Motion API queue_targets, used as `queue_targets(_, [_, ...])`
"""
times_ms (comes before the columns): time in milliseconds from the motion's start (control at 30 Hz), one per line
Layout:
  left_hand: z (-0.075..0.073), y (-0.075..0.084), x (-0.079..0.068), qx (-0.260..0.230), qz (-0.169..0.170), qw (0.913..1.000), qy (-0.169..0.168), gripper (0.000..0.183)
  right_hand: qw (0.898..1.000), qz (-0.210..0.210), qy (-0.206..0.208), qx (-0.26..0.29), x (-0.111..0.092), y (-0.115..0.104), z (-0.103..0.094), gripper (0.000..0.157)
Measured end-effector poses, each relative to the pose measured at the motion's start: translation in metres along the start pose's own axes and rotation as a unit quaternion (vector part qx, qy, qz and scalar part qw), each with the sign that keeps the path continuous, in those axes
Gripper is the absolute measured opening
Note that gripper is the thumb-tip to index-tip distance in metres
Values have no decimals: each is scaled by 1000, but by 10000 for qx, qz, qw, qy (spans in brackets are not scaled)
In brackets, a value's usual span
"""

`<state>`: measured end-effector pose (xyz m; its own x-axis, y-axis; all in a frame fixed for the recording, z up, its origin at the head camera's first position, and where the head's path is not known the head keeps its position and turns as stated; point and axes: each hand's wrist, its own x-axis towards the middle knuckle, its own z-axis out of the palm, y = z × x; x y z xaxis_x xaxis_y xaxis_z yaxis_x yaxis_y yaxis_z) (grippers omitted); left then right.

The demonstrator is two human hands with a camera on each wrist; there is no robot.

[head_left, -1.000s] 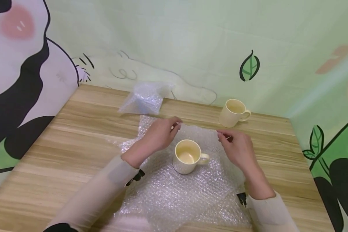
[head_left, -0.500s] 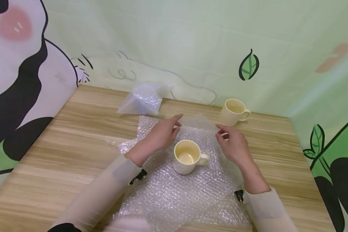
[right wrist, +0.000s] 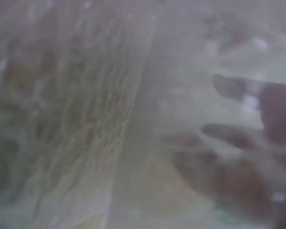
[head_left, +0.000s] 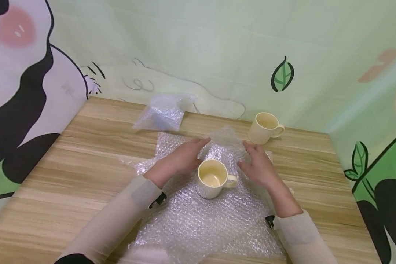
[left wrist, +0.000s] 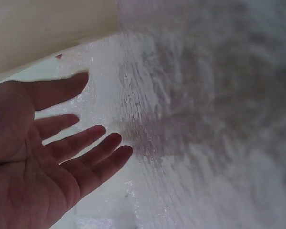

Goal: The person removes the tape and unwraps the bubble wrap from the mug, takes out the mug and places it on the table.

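A pale yellow mug (head_left: 207, 190) stands upright on a spread sheet of bubble wrap (head_left: 211, 227), its handle pointing right. My left hand (head_left: 183, 157) is just behind and left of the mug, over the wrap. Its fingers (left wrist: 95, 167) are spread and relaxed beside the clear plastic in the left wrist view, holding nothing. On the other side, my right hand (head_left: 259, 165) reaches over the wrap near the handle, thumb apart from extended fingers. The right wrist view shows that hand (right wrist: 276, 114) blurred behind clear plastic. A flap of wrap (head_left: 226, 135) stands up between the hands.
Another pale yellow mug (head_left: 262, 130) stands at the back right, near the wall. A bundle in bubble wrap (head_left: 165, 112) lies at the back left against the wall. The wooden table (head_left: 85, 157) meets printed wall sheets at its back and sides.
Both hands have let go of the wrap's far edge and opened, with the right hand moving slightly left. The far flap now rises higher behind the mug, which has stayed put.
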<state>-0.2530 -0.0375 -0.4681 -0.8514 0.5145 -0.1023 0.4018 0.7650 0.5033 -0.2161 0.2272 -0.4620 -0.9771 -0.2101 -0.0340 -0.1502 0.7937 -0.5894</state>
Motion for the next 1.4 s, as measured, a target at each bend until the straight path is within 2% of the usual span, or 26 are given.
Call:
queue_targets(200, [3,-3,1,549,132,9972,-486,85,9986,-268,-210,-404,7,3,6,78])
queue_targets(367, [2,-5,0,741,250,9938,-786,85,9959,-305,-559,-646,12,8,12,90])
queue_targets(500, [2,-7,1,706,216,9935,-864,89,9935,-448,-744,-729,13,11,16,92])
queue_targets(700, [2,-10,2,531,33,9937,-991,96,9878,-796,-1067,-803,14,14,18,83])
queue_targets(967, [0,-14,5,422,-29,9939,-1018,99,9827,-552,-1595,-760,21,19,20,81])
queue_targets(1400, [0,-15,6,518,12,9929,-1069,93,9828,-517,-1626,-704,22,22,19,82])
